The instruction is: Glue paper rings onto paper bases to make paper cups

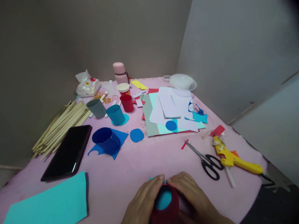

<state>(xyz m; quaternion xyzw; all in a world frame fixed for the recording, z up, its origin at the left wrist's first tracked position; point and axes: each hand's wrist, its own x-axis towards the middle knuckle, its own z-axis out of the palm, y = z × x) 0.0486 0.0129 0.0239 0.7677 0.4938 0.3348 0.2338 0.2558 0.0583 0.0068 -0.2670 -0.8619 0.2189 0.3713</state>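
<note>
Cupping the dark red tube (165,215) from both sides, your left hand (145,199) and right hand (192,194) have it grasped between them, fingertips nearly meeting at its far edge. It sits low in the view, over the near part of the table (140,161), its open end tipped up towards you. Turquoise paper (163,200) shows through the opening, and slivers of that colour peek out beyond your fingertips (whether it is all one sheet, you can't tell). Your hands cover much of the tube's sides, and the bottom of the view cuts off its near part. Count four more tubes: one grey tube (99,110), one turquoise tube (116,118), one blue tube (112,143) and one bright red tube (127,104). You also have two blue discs (136,135), one pair of scissors (203,156), one glue gun (229,158) and one phone (67,152); the sticks (65,124) overlap too much to count.
</note>
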